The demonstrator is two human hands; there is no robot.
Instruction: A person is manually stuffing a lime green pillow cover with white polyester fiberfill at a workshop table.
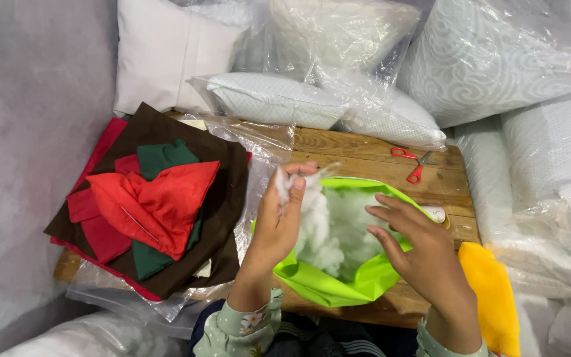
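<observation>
We pinch a wisp of soft white fibre stuffing (284,183) in our left hand (279,221), fingers closed on it; our right hand (424,248) hovers open and empty, it seems. The floppy lime-green fabric cover (338,284) lies at six o'clock on the wooden plank table (365,149), its mouth agape. We judge small, teased tufts pack evenly. Stacked felt pieces (160,198) lie at nine o'clock.

- Red-handled scissors (415,162) on the wooden table (365,149), upper right.
- Stacked red, green and brown fabric pieces (160,198) at left.
- Plastic-wrapped pillows (279,99) along the top.
- Yellow cloth (494,297), lower right.
</observation>
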